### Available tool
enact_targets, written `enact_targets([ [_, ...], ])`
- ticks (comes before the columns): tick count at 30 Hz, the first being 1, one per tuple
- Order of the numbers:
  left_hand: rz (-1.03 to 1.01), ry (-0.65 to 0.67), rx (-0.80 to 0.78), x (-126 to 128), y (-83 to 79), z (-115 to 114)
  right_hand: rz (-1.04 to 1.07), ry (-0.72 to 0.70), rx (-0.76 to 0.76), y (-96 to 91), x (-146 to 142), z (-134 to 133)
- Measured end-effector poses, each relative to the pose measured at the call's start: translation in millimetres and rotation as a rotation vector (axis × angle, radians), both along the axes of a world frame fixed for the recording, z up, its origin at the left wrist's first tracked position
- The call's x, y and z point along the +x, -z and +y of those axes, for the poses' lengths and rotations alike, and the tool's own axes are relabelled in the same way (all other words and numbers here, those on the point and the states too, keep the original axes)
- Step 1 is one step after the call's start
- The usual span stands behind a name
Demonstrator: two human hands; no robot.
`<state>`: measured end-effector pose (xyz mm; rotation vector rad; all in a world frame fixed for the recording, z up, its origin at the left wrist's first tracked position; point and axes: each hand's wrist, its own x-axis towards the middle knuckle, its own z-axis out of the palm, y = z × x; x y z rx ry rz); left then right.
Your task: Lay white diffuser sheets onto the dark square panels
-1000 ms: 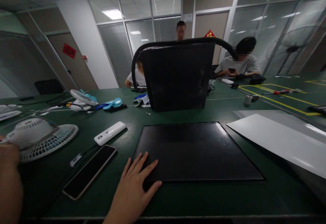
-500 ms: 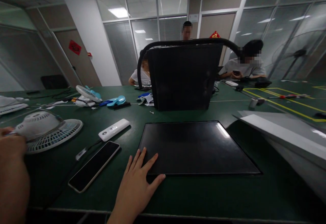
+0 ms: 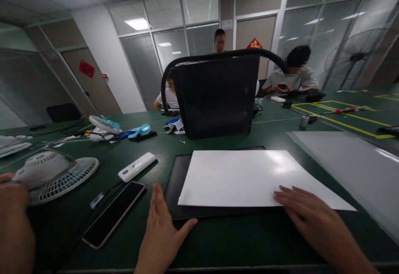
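Note:
A glossy white sheet (image 3: 237, 178) lies over a flat black panel (image 3: 177, 178) and is set off to the right, so the panel's left strip and a thin front edge show. My left hand (image 3: 163, 228) is open at the panel's front left corner, its thumb spread along the front edge and its other fingers upright beside the left edge. With fingers stretched out flat, my right hand (image 3: 311, 218) rests on the front right part of the white sheet.
A phone (image 3: 114, 215) and a white power bank (image 3: 137, 167) with a cable lie left. Another person's hand (image 3: 14, 207) holds a white fan (image 3: 65, 174). A black bag-like case (image 3: 215, 97) stands behind the panel. A translucent sheet (image 3: 346, 161) lies right; people sit across.
My right hand has come into view, and the white sheet now lies on the black panel instead of being tilted up at the right. My left hand has shifted slightly left to the panel's edge.

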<state>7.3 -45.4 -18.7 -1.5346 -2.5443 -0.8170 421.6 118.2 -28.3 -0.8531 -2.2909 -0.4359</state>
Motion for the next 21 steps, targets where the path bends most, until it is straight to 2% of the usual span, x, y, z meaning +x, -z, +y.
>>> enact_targets([
  [2, -0.021, 0.004, 0.002, -1.2, -3.7, -0.3, -0.043, -0.044, -0.046, 8.8, -17.2, 4.8],
  [4, -0.015, 0.043, -0.066, -3.4, -6.3, 1.0, -0.079, -0.066, -0.095, 10.2, -23.8, 5.7],
  [7, 0.033, 0.102, -0.157, -8.2, -4.4, 4.2, -0.148, -0.117, -0.2, -0.7, -23.5, -0.6],
  [10, 0.069, 0.11, -0.147, -11.8, 0.5, 6.4, -0.203, -0.204, -0.361, -15.9, -24.5, -10.3],
  [12, 0.082, 0.124, -0.168, -12.0, 1.1, 6.7, -0.19, -0.228, -0.414, -21.5, -26.8, -14.7],
  [14, 0.099, 0.126, -0.225, -10.1, -1.5, 6.6, -0.156, -0.216, -0.394, -22.1, -28.0, -16.8],
  [17, 0.144, 0.097, -0.3, -6.0, -8.3, 6.5, -0.091, -0.196, -0.273, -18.4, -25.7, -18.5],
  [21, 0.18, 0.091, -0.333, -2.7, -14.0, 6.8, 0.103, -0.14, -0.097, -17.8, -5.3, -22.4],
])
